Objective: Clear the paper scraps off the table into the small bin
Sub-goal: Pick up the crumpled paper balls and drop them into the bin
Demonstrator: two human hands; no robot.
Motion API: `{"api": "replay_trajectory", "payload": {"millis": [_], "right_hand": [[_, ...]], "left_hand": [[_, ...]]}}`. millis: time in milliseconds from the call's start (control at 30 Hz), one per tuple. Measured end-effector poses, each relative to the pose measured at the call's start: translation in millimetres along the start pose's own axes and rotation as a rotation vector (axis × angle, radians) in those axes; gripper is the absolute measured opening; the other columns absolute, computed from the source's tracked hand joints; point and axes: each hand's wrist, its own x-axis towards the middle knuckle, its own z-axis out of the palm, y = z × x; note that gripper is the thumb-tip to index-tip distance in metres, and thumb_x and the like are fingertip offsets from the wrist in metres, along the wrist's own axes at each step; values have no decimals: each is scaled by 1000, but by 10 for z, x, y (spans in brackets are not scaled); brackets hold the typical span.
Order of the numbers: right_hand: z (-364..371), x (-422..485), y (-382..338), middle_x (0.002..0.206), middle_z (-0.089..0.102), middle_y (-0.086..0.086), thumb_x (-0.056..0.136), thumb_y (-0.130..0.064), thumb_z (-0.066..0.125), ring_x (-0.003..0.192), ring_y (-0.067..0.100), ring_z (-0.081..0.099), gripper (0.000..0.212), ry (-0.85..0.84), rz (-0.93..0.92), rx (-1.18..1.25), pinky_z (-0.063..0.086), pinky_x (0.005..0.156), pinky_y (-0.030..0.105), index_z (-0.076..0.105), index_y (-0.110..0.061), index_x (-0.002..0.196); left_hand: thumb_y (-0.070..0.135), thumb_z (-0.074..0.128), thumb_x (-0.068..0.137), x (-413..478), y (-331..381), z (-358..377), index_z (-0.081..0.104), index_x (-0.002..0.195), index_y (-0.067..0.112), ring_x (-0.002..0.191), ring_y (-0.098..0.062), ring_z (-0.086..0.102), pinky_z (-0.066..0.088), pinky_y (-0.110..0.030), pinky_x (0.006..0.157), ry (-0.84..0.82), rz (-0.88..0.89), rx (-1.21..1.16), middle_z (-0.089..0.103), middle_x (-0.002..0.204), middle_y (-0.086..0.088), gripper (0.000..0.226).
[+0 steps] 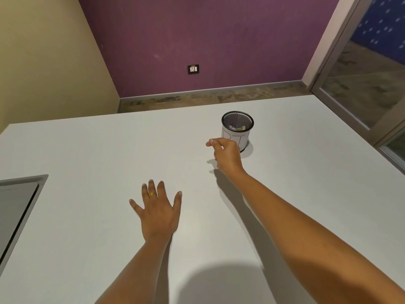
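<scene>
The wide white counter (87, 150) fills most of my view. A grey recessed panel (15, 207) is set into it at its left edge.

My left grip (157, 211) lies flat on the counter a little left of the middle, palm down and fingers spread, holding nothing. My right grip (226, 154) is stretched towards the far right part of the counter, just in front of the bin. Its fingers are curled in and the thumb meets the forefinger. From this angle I cannot tell whether a scrap is pinched there or the fingers are empty.

The small round black mesh bin with a white paper band (241, 138) stands upright towards the far right corner, right behind that grip. The only crumpled paper scraps (238, 127) I can find, white and tan, lie inside it near the bottom. A gold ring (152, 194) sits on a left finger.

I judge this to be the drop-off step, with the task close to its end. If something is pinched, the next move calls for lifting the right grip over the rim and parting the fingers above the opening. The bin looks light, so I would take care not to nudge it.
</scene>
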Motion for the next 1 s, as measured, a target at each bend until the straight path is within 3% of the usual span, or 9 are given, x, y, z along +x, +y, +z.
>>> {"api": "replay_trajectory", "payload": {"millis": [100,167,400,567,600,667,767,867,1000], "right_hand": [[14,29,-36,49,39,1,94,-39,48,45,13,39,50,7,-36,-58,33,50,22,47,-12,52],[8,62,-79,53,36,7,93,-47,44,54,19,36,56,54,-17,-76,29,57,28,30,-14,49],[-103,193,-288,45,26,-1,96,-18,36,45,13,24,55,238,-127,-162,21,49,30,22,-14,43],[-286,490,-438,54,29,-3,100,-30,33,52,12,28,48,349,-216,-20,26,51,19,22,-17,55],[-320,582,-437,61,34,-1,99,-37,30,58,13,34,46,317,-190,37,33,58,19,27,-17,59],[-377,746,-409,81,45,3,95,-51,25,75,16,44,45,265,-103,118,44,78,33,38,-20,66],[-458,849,-352,106,52,11,86,-65,19,95,23,52,51,226,-12,144,41,102,46,52,-25,85],[-518,832,-324,132,46,11,95,-55,17,120,23,45,58,193,19,170,31,109,41,53,-14,113],[-502,773,-316,130,49,7,97,-51,18,119,18,45,46,196,-3,143,30,108,38,53,-21,101]], "left_hand": [[53,27,90,0,3,-8,30,138,13,141,-27,14,12,-61,108,-14,0,3,26,150,-12,62],[53,26,90,5,1,-13,29,138,13,141,-27,12,11,-61,108,-16,-3,-3,25,150,-12,62],[59,11,84,9,-9,30,38,133,10,138,-31,23,18,-64,103,28,20,15,36,145,-16,74],[57,18,88,7,-18,22,37,134,11,138,-30,23,19,-64,104,14,10,31,35,145,-15,68],[56,22,90,6,-18,24,35,135,11,139,-29,20,17,-63,105,-1,5,32,32,147,-14,65],[53,27,90,9,-17,32,32,137,13,141,-27,15,14,-61,107,-12,-2,23,28,149,-12,62],[53,28,89,13,-21,35,33,136,13,141,-27,15,14,-61,107,0,-3,14,28,149,-12,62],[53,27,90,19,-22,47,32,137,13,141,-27,14,13,-61,108,-6,-6,11,28,150,-12,62],[53,25,91,18,-22,63,37,134,12,139,-29,21,16,-63,105,23,0,14,34,146,-14,61]]}}
